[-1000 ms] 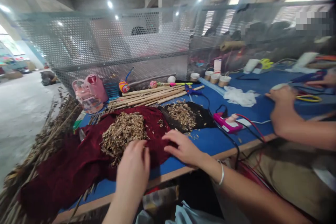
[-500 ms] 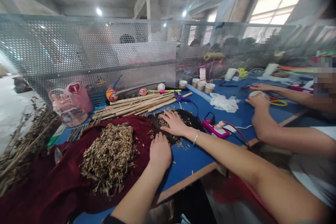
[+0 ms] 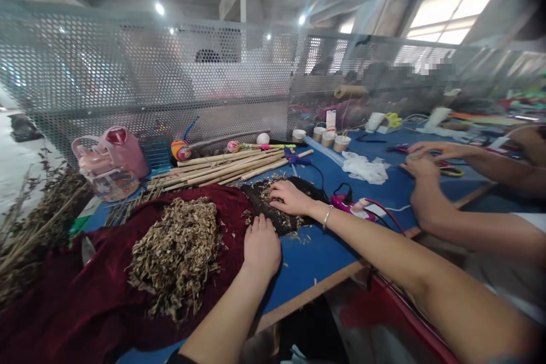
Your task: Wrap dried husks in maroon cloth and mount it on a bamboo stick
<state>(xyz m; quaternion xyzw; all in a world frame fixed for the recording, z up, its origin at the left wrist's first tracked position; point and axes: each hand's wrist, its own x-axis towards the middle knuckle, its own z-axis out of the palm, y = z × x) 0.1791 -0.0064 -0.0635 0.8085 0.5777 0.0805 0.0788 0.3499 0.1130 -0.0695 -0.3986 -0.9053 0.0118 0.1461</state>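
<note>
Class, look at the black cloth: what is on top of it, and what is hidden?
Dry flakes lie on the black cloth, with the right hand over part of it. What that hand covers cannot be seen, nor the table beneath the cloth.

Right hand: ungloved, fingers slender. Right wrist: one bracelet, silver-coloured, a narrow rounded band, pale highlights along it; any engraving too small to tell. Right forearm: uncovered up to the elbow and beyond. Left hand: ungloved, fingers slender; nail detail indistinct. Left forearm: uncovered; black sleeve edge at its lower end, fabric plain as far as visible. Below the surface's near edge: pale blue cloth, creased, apparently clothing, mostly out of view.
</note>
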